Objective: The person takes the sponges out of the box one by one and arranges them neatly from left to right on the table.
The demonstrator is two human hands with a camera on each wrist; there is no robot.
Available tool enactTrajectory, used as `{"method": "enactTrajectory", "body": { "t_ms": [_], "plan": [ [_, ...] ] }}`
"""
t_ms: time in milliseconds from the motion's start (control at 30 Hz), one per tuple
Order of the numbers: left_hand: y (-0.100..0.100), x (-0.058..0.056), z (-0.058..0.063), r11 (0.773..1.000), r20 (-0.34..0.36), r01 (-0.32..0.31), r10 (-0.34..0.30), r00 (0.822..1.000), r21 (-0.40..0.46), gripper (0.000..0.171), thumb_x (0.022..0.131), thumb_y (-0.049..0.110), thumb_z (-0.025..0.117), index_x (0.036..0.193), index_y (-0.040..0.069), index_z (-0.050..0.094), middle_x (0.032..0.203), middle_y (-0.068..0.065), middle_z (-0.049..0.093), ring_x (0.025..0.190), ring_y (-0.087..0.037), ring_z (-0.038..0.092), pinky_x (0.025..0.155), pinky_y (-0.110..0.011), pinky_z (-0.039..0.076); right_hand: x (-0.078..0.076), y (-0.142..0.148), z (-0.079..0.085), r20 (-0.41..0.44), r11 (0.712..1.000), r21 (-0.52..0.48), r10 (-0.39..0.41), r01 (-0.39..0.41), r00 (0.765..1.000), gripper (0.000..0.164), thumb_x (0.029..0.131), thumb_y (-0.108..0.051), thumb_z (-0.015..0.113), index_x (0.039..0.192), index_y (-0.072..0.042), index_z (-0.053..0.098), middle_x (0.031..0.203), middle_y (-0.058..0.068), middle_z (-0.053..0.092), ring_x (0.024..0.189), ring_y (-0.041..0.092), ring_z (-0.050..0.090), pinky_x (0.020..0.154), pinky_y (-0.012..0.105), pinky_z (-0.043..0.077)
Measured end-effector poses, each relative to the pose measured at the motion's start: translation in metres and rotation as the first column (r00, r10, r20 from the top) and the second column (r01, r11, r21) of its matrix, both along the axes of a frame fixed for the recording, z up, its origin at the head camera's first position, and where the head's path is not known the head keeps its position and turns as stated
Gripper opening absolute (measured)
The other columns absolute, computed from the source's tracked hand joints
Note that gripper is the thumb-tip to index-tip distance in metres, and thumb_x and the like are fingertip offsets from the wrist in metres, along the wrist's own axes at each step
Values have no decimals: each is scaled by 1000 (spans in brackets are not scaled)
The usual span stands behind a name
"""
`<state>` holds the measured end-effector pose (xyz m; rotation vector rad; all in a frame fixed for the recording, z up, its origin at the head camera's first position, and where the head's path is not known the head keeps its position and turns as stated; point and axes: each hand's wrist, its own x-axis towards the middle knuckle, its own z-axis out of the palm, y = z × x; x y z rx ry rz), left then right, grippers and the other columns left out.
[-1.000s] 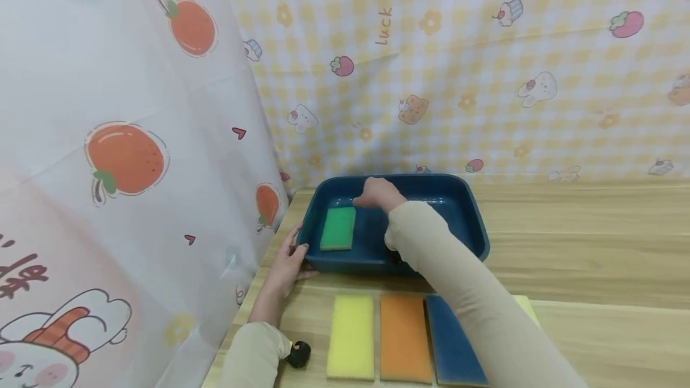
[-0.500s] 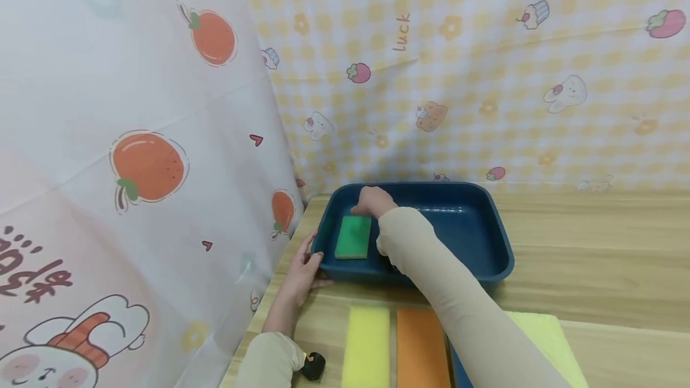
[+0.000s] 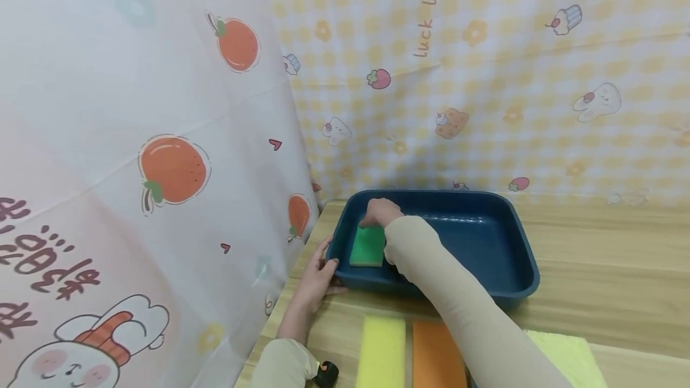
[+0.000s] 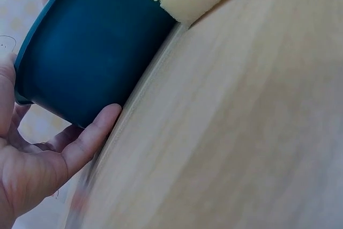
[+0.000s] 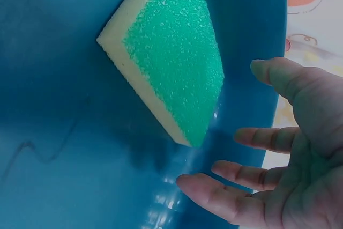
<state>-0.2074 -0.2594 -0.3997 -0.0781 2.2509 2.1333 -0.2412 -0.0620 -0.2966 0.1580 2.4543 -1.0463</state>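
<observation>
A dark blue rectangular basin (image 3: pixel 474 244) stands on the wooden table, by the wall cloth. My left hand (image 3: pixel 318 277) grips its near left corner, thumb at the rim and fingers spread round the side and low down, as the left wrist view shows against the basin wall (image 4: pixel 91 46). Inside the basin, at its left end, lies a green sponge (image 3: pixel 366 250) with a pale underside. My right hand (image 3: pixel 380 213) is over the sponge's far end. In the right wrist view this hand (image 5: pixel 289 154) has loosely spread fingers and a gap between fingertips and sponge (image 5: pixel 177 52).
In front of the basin, a yellow sponge (image 3: pixel 381 352) and an orange one (image 3: pixel 439 358) lie side by side. A paler yellow sponge (image 3: pixel 568 358) shows beyond the right sleeve (image 3: pixel 458 292). Patterned cloth (image 3: pixel 259 154) hangs along the left and back of the table.
The right hand has shifted left inside the basin, from beside the green sponge to over its far end. The head view has turned. My left hand keeps its grip on the basin corner.
</observation>
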Motion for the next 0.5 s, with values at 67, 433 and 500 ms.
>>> {"method": "enactTrajectory", "body": {
  "t_ms": [67,433,500],
  "plan": [
    [2,-1,-2,1000,1,5,-5,1000,1,55,94,13,37,144,22,18,121,-29,37,81,-26,59,64,-49,53,3,1,0,-10,999,29,13,-12,1000,20,80,-9,58,96,2,59,63,8,45,45,18,38,39,25,33],
    [4,-1,3,1000,-11,21,-21,1000,16,55,93,11,37,144,21,18,120,-29,39,81,-27,60,63,-49,53,-5,-7,-20,-16,988,108,117,-115,993,45,85,-11,55,124,7,42,83,12,47,45,15,27,40,22,24],
    [4,1,8,1000,-13,22,-22,1000,12,55,93,10,37,144,18,18,119,-30,39,80,-27,60,63,-50,53,-5,-9,-23,-9,993,75,97,-96,995,49,86,-12,53,128,8,37,90,14,48,45,15,27,41,22,24]
  ]
}}
